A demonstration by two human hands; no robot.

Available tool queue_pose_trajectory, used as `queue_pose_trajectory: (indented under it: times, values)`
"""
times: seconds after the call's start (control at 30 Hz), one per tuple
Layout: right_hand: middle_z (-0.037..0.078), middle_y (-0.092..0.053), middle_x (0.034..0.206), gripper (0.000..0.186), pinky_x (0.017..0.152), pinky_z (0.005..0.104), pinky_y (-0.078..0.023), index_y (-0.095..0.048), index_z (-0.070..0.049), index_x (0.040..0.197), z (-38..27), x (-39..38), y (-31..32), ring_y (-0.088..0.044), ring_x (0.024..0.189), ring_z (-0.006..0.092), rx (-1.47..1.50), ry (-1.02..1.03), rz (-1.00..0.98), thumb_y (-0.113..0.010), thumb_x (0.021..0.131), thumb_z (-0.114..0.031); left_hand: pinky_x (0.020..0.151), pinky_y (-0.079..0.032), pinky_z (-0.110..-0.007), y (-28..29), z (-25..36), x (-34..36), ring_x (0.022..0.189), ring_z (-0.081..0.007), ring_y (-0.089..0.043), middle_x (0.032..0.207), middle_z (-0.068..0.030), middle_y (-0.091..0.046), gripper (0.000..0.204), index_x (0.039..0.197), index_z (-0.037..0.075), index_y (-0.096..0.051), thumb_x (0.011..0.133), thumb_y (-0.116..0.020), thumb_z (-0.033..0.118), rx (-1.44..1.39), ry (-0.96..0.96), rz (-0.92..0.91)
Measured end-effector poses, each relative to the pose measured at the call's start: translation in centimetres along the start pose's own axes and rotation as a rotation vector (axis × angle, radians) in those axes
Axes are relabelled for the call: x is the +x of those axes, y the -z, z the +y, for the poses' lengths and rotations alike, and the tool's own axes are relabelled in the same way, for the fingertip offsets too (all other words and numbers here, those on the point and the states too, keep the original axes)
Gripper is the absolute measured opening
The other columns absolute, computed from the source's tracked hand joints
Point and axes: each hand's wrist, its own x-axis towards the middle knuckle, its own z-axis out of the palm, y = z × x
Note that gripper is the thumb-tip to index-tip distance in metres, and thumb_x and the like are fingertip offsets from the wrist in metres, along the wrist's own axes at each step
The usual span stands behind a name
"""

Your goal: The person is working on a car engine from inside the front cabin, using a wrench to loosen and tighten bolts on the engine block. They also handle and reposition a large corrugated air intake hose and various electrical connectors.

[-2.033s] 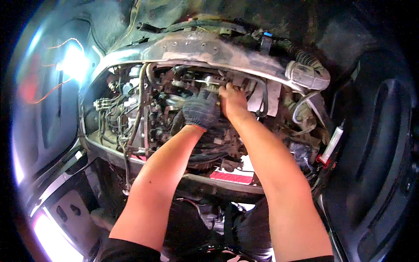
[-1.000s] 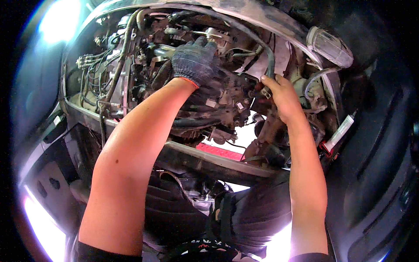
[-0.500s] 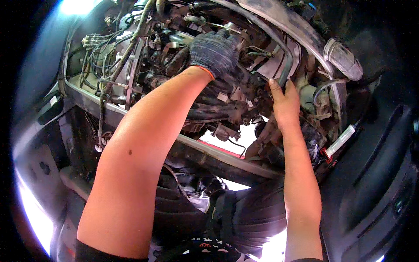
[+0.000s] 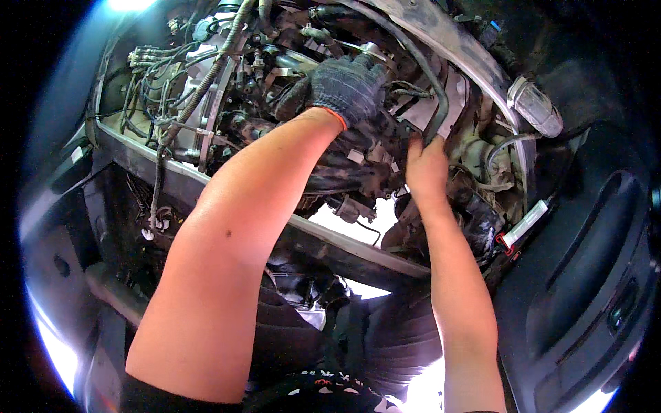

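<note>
My left hand (image 4: 348, 86), in a dark grey knit glove with an orange cuff, lies on the upper middle of a grimy engine (image 4: 323, 172). Its fingers bend down over the far side, and what they grip is hidden. A silvery metal part (image 4: 372, 49) sits just beyond the fingertips. To the right, my bare right hand (image 4: 428, 172) is closed around the lower end of a thick dark hose (image 4: 435, 93). This hose curves down from the top of the opening. The end of the hose is hidden by my fingers.
A metal-edged frame (image 4: 358, 248) crosses in front of the engine. At left hang a ribbed conduit (image 4: 206, 79) and bundled wires (image 4: 155, 58). A clear lamp housing (image 4: 533, 107) is at right, above a white tube with a red end (image 4: 525, 224). A dark moulded panel (image 4: 585, 275) stands at far right.
My right hand has moved left and slightly down, bringing the lower part of the hose with it. The left hand stays on the engine, and the view has shifted a little.
</note>
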Motion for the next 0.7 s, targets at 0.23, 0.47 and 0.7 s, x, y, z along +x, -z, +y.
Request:
queue_pose_trajectory:
  times: [0.23, 0.47, 0.7]
  values:
    - [0.034, -0.066, 0.083, 0.044, 0.075, 0.0575, -0.051, -0.047, 0.006, 0.107, -1.9, 0.3, 1.6, -0.064, 0.082, 0.0524, -0.173, 0.024, 0.043, -0.052, 0.099, -0.037, 0.078, -0.050, -0.048, 0.3, 0.5, 0.1, 0.091, -0.0317, -0.066, 0.108, -0.0108, -0.066, 0.036, 0.115, 0.016, -0.064, 0.085, -0.060, 0.037, 0.002, -0.003, -0.014]
    - [0.012, -0.066, 0.087, 0.031, 0.043, 0.0364, -0.053, -0.057, 0.002, 0.109, -3.0, 1.1, 3.3, -0.066, 0.064, 0.0221, 0.593, -0.503, -0.454, -0.058, 0.093, -0.024, 0.077, -0.050, -0.048, 0.0, 0.0, 0.1, 0.092, -0.0311, -0.066, 0.107, -0.0116, -0.066, 0.035, 0.114, 0.016, -0.065, 0.086, -0.059, 0.037, -0.014, -0.004, -0.014]
    - [0.031, -0.066, 0.102, 0.037, 0.087, 0.0532, -0.047, -0.052, 0.000, 0.115, -3.4, -2.3, -1.0, -0.062, 0.101, 0.0483, 0.169, -0.159, 0.053, -0.063, 0.090, -0.025, 0.076, -0.051, -0.048, 0.5, -0.1, 0.3, 0.093, -0.0313, -0.067, 0.106, -0.0119, -0.067, 0.029, 0.107, 0.018, -0.069, 0.085, -0.058, 0.034, -0.034, 0.013, -0.048]
